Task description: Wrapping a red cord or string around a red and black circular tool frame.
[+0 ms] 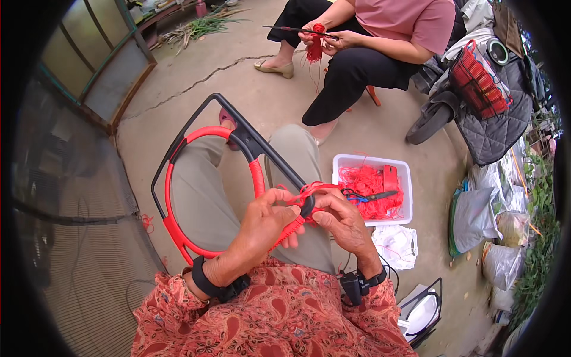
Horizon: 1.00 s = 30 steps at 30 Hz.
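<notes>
Across my lap lies a black frame [253, 143] with an oval ring, much of it covered in red cord. My left hand [259, 229] is closed around the frame's near right corner, with the thumb pressed by the black end. Against the other side of that corner, my right hand [342, 217] has its fingers pinched on red cord [315, 189], which loops over the top of both hands. Some of the wrapping under the left fingers is hidden. Each wrist wears a black strap, and the right one carries a small black box.
A white bin [407, 178] of red cord with scissors [377, 196] on top stands right of my knees. Opposite sits a person in a pink shirt [404, 24] handling red cord and a black strip. Sacks [476, 214] line the right; a screen panel [71, 250] stands left.
</notes>
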Each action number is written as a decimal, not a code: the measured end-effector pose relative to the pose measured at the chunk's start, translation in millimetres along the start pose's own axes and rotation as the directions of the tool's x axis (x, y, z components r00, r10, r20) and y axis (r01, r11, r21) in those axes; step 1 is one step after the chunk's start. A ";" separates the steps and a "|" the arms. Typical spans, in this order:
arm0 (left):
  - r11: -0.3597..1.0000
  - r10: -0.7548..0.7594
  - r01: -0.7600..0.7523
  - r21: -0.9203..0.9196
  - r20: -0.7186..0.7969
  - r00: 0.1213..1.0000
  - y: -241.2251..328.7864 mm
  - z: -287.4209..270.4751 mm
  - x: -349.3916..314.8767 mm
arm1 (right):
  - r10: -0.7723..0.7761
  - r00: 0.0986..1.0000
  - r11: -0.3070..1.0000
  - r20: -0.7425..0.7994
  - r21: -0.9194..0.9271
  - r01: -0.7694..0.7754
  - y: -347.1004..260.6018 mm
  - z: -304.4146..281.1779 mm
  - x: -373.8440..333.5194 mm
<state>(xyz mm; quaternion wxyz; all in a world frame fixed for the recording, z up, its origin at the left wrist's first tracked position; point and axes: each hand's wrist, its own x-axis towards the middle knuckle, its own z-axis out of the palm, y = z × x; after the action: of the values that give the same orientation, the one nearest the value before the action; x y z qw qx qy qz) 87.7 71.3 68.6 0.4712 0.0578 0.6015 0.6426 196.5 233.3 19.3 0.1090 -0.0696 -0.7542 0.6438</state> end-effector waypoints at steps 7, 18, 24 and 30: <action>0.987 0.124 -0.121 -0.108 0.027 0.992 19.2 -22.7 15.3 | 0.124 0.899 0.775 -0.419 0.608 0.176 32.2 -67.4 -46.6; 0.981 0.116 -0.112 -0.159 0.014 0.993 6.6 -36.5 33.9 | 0.243 0.824 0.514 -0.512 0.788 0.338 103.8 -180.4 -90.6; 0.980 0.110 -0.112 -0.162 -0.019 0.994 8.4 -38.4 35.3 | 0.157 0.916 0.923 -0.370 -0.275 -0.270 23.6 -67.2 2.3; 0.987 0.085 -0.091 -0.134 -0.049 0.995 9.3 -34.8 34.7 | 0.053 0.977 0.989 -0.206 -0.127 -0.080 -19.8 20.4 50.7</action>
<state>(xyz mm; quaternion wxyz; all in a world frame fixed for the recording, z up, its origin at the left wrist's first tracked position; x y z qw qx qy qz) 41.3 71.3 49.9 0.4322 0.0380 0.5632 0.7033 143.0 223.0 39.6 0.1582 -0.1670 -0.7782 0.5843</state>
